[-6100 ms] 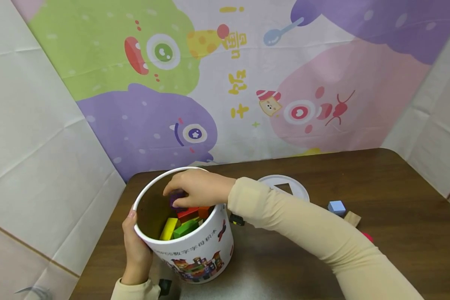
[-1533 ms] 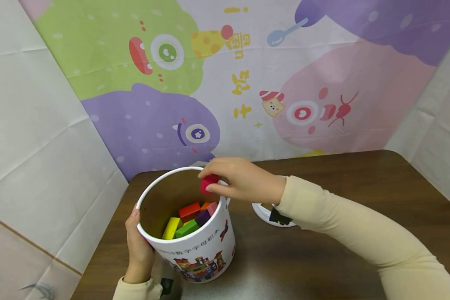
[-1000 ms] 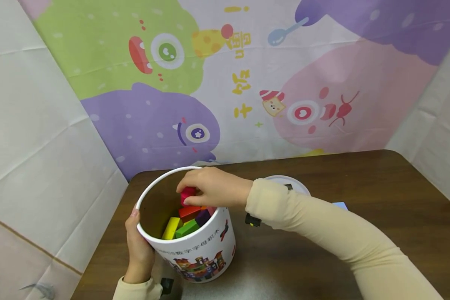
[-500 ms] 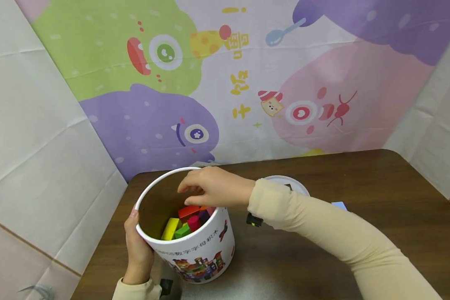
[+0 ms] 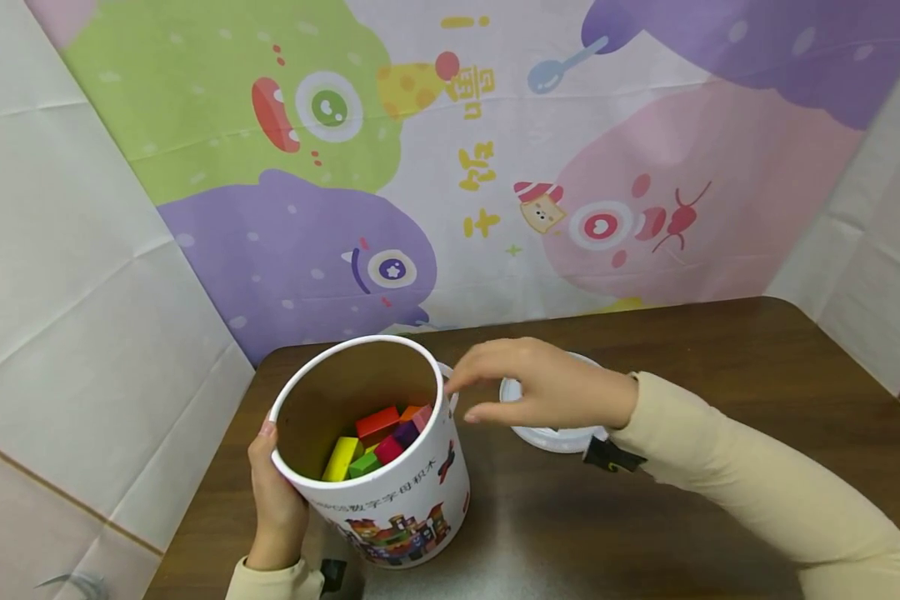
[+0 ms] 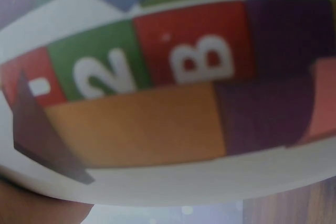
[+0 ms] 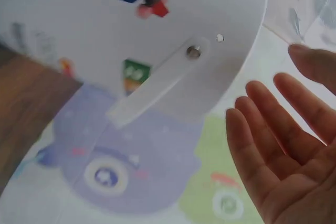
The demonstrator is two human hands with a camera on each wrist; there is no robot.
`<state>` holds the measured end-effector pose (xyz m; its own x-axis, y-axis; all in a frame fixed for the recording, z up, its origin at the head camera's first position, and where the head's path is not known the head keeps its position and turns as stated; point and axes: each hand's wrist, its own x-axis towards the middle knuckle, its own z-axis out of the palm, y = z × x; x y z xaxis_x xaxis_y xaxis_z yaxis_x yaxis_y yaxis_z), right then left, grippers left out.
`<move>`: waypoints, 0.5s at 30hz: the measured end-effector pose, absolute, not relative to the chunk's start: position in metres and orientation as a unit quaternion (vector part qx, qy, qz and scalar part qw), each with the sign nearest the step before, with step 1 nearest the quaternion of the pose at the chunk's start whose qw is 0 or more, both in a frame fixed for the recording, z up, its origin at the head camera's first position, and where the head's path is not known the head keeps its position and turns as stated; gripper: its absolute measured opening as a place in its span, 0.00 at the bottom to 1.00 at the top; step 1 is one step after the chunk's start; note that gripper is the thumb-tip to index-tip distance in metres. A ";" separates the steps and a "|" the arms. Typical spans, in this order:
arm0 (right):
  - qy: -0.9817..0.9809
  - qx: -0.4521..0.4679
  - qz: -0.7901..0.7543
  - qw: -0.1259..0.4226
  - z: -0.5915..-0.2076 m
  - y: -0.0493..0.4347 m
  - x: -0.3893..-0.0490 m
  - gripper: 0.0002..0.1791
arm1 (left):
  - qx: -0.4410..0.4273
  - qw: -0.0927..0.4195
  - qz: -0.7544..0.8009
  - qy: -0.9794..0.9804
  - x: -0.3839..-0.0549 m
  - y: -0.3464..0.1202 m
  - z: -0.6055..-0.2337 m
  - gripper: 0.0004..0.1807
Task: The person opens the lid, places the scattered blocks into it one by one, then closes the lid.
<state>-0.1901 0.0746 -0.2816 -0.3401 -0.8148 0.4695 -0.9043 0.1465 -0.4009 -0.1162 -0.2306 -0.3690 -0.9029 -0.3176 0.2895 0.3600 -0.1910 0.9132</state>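
A white bucket (image 5: 456,496) with printed pictures stands on the table, holding colored blocks: a yellow block (image 5: 342,460), a red block (image 5: 377,424), a green block (image 5: 364,464), a crimson block (image 5: 388,450) and a purple block (image 5: 405,432). My left hand (image 5: 277,508) holds the bucket at its left side, thumb at the rim. Its printed wall fills the left wrist view, with a bit of that hand in the corner. Just right of the bucket, my right hand (image 5: 543,385) hovers empty, fingers spread and thumb apart, also seen palm-up in the right wrist view.
A white lid (image 5: 555,438) lies on the brown table (image 5: 540,525) behind the right hand, partly covered by it. The bucket's white handle (image 7: 152,90) hangs at its right side. A cartoon-printed cloth (image 5: 495,250) stands along the table's back edge.
My right hand brought a purple block, then a crimson block, into the bucket and let each go. It has since moved out to the right, empty. My left hand stays on the bucket.
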 end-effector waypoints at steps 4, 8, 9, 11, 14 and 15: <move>-0.765 0.554 0.319 0.078 -0.302 0.121 -0.184 0.16 | -0.020 0.218 -0.770 -0.599 -0.117 -0.230 -0.369 0.27; -0.792 0.507 0.327 0.095 -0.322 0.166 -0.180 0.19 | -0.018 0.220 -0.766 -0.604 -0.119 -0.232 -0.372 0.28; -0.802 0.489 0.328 0.097 -0.326 0.176 -0.179 0.20 | -0.016 0.222 -0.764 -0.605 -0.119 -0.232 -0.372 0.28; -0.828 0.447 0.325 0.098 -0.334 0.196 -0.176 0.20 | -0.012 0.225 -0.762 -0.607 -0.120 -0.233 -0.374 0.29; -0.864 0.382 0.315 0.093 -0.347 0.222 -0.172 0.18 | -0.009 0.223 -0.761 -0.609 -0.119 -0.233 -0.374 0.29; -0.875 0.363 0.307 0.095 -0.353 0.230 -0.171 0.18 | -0.008 0.222 -0.761 -0.610 -0.119 -0.233 -0.374 0.29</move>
